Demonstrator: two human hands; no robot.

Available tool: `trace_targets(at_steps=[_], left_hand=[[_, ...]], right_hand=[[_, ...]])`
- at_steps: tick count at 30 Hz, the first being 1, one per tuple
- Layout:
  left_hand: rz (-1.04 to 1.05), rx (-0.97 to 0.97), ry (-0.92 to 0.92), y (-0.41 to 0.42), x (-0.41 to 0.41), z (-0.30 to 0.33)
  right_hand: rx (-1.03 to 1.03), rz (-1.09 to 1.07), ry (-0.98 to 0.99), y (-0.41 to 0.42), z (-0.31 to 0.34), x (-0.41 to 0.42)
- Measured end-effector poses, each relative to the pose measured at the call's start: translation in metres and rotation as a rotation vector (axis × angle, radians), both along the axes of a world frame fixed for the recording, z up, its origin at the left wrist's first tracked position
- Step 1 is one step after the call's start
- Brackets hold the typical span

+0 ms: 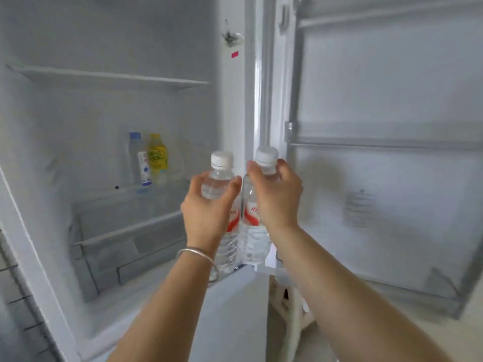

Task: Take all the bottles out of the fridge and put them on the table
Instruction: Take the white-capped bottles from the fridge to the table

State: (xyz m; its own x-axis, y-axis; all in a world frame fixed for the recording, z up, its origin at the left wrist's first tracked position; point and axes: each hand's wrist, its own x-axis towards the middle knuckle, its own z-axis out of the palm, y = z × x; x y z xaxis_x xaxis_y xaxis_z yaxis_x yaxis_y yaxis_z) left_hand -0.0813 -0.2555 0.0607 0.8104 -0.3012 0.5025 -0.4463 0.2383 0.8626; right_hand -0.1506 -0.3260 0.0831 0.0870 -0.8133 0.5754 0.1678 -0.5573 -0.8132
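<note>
Both forearms reach up from the bottom edge, the left one wearing a silver bangle (198, 257) at the wrist. Her left hand (209, 207) is wrapped around the shoulder of a clear water bottle (222, 178) with a white cap, thumb on the right side of it. Her right hand (277, 194) grips the neck and shoulder of a second clear bottle (252, 231), fingers curled just under its white cap. The two bottles are upright and side by side, touching or nearly so, held in front of the fridge's right front edge (235, 113); red-and-white labels show between the palms.

Behind the left hand the fridge interior is open, with much free space around the middle shelf (109, 194). At the back of that shelf stand a blue-capped bottle (139, 158) and a yellow bottle (156, 155), close together and blurred, their labels unreadable. An upper shelf (109, 78) sits above. The open door (379, 178) fills the right side, its rails soft with blur. Drawer fronts (130, 246) below are hard to make out, and the bottle bases are partly hidden by the wrists.
</note>
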Motion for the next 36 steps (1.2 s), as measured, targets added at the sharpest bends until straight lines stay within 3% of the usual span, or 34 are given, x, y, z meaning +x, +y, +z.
trace_targets(at_steps=[13, 21, 28, 36], left_hand=[[-0.556, 0.184, 0.073, -0.101, -0.293, -0.056], [-0.691, 0.226, 0.182, -0.182, -0.472, -0.096], [-0.679, 0.287, 0.189, -0.261, -0.543, -0.119], [-0.600, 0.322, 0.202, -0.402, -0.546, -0.151]], right_hand=[[0.189, -0.445, 0.155, -0.071, -0.063, -0.330], [0.206, -0.598, 0.386, -0.137, -0.105, -0.528], [0.298, -0.595, 0.382, -0.215, -0.133, -0.600], [0.352, -0.559, 0.384, -0.359, -0.160, -0.597]])
